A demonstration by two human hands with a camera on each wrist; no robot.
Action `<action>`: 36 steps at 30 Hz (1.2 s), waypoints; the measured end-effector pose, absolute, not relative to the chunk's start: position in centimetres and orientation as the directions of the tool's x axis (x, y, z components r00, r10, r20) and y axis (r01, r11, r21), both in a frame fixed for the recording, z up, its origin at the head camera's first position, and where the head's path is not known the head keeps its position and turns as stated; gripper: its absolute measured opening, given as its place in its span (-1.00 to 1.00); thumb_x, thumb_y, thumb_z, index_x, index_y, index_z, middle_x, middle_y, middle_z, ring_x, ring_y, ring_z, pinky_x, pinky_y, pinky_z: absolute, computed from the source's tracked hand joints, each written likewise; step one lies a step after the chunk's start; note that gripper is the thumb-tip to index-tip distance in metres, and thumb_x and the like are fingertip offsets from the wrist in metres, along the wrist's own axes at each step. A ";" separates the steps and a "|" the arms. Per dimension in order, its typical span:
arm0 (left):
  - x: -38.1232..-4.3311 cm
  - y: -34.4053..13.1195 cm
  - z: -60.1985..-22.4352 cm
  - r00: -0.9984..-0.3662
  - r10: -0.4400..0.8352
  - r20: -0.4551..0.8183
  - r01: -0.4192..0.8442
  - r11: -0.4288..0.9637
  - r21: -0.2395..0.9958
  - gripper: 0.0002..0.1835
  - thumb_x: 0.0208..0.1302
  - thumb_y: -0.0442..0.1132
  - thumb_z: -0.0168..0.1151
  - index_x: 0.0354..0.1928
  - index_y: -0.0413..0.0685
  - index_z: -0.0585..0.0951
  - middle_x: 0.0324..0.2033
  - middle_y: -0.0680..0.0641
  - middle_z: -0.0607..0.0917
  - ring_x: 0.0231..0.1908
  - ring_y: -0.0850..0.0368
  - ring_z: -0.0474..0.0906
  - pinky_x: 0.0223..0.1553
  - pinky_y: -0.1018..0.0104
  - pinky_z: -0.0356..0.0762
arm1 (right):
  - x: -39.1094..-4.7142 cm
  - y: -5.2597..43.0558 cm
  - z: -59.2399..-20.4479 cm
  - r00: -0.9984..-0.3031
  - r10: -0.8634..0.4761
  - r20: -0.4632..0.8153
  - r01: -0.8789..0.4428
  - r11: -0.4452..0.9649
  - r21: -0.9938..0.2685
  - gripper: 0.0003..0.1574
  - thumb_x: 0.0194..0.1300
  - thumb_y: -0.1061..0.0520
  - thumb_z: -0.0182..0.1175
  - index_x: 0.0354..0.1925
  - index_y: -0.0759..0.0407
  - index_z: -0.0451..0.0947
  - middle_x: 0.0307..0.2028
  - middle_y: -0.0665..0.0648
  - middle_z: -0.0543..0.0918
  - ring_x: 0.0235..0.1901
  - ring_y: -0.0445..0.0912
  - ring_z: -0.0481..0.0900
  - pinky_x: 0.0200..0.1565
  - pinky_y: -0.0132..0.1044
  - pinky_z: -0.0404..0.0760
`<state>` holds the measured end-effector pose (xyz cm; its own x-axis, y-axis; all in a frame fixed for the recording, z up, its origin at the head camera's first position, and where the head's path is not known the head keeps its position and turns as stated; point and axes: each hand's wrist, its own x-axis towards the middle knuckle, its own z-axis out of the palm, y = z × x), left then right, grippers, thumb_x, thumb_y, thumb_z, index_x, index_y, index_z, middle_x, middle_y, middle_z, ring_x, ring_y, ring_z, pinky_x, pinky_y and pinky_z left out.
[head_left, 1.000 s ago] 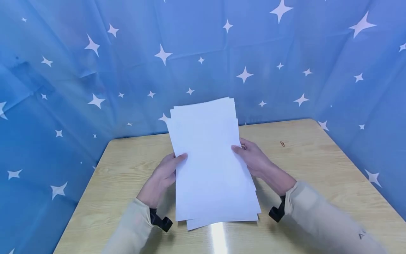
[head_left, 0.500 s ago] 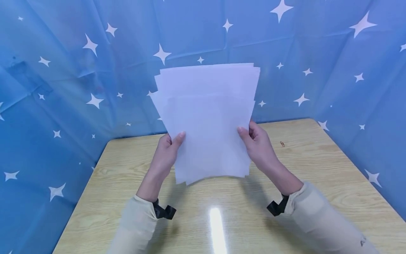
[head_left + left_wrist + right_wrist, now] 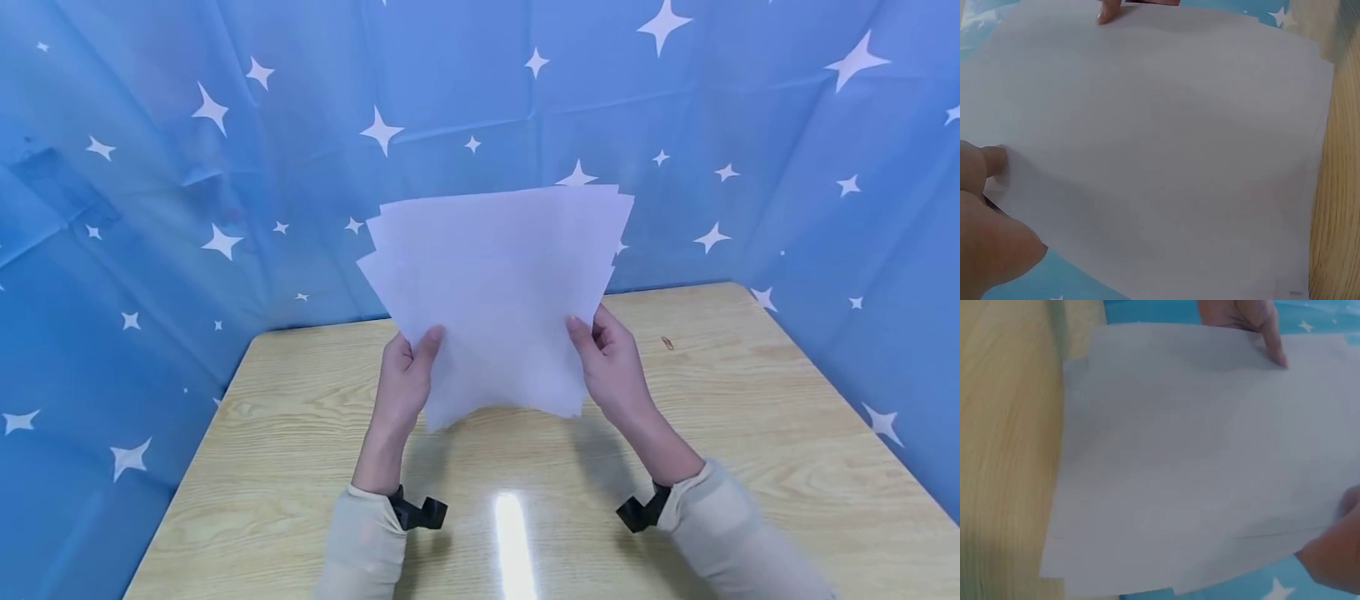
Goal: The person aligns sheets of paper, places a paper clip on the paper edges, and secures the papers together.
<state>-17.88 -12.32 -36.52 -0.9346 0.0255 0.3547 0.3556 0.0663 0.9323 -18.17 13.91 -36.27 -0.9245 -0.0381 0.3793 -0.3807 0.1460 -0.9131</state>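
Several white sheets of paper (image 3: pixel 498 283) are held up over the table in an uneven stack, their corners fanned out at the top. My left hand (image 3: pixel 405 375) grips the left edge, thumb on the near face and fingers behind. On the opposite edge my right hand (image 3: pixel 613 362) pinches the stack the same way. The lower edge of the paper (image 3: pixel 1166 150) bows upward in the middle. In the right wrist view the sheets (image 3: pixel 1197 444) overlap unevenly along their edges, and the left thumb shows at the far side.
A small red paper clip (image 3: pixel 667 342) lies on the wooden table (image 3: pixel 750 400) at the right, beyond my right hand. Behind and beside the table hangs a blue curtain (image 3: pixel 300 150) with white stars. A bright light reflection lies near the table's front.
Both hands have lifted the paper stack from low over the table and tilted it up; in the last half second it has dipped slightly. The paper clip has stayed put.
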 end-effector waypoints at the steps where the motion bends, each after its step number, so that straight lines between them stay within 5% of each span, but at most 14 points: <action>1: -17.8 -12.3 -36.5 -0.935 0.025 0.355 0.356 0.073 0.932 -0.66 0.47 -0.01 0.03 0.00 -0.13 0.55 -0.08 -0.08 0.69 0.00 0.07 0.61 0.12 0.07 0.42 | -18.1 13.9 -36.3 -0.920 -0.032 0.391 -0.391 0.156 -0.907 -0.55 0.50 -0.03 0.00 0.20 0.17 0.44 -0.05 0.19 0.62 -0.11 -0.01 0.63 -0.18 -0.17 0.64; 16: -16.0 -11.9 -35.3 -0.946 0.121 0.301 0.317 0.143 0.938 -0.73 0.52 -0.23 -0.03 0.03 -0.27 0.53 -0.03 -0.21 0.67 0.00 -0.01 0.62 0.07 0.02 0.50 | -17.1 14.7 -37.0 -0.923 0.000 0.385 -0.378 0.189 -0.906 -0.59 0.49 0.01 0.03 0.15 0.21 0.49 -0.13 0.21 0.65 -0.20 -0.04 0.64 -0.28 -0.22 0.63; 36: -17.7 -11.2 -36.6 -0.939 0.076 0.334 0.339 0.069 0.938 -0.75 0.49 -0.22 0.02 0.00 -0.27 0.54 -0.07 -0.19 0.68 -0.03 -0.01 0.63 0.03 0.05 0.53 | -18.3 13.8 -37.2 -0.925 0.007 0.380 -0.375 0.151 -0.915 -0.60 0.51 0.12 0.00 0.18 0.33 0.42 -0.08 0.29 0.61 -0.15 0.06 0.63 -0.23 -0.20 0.64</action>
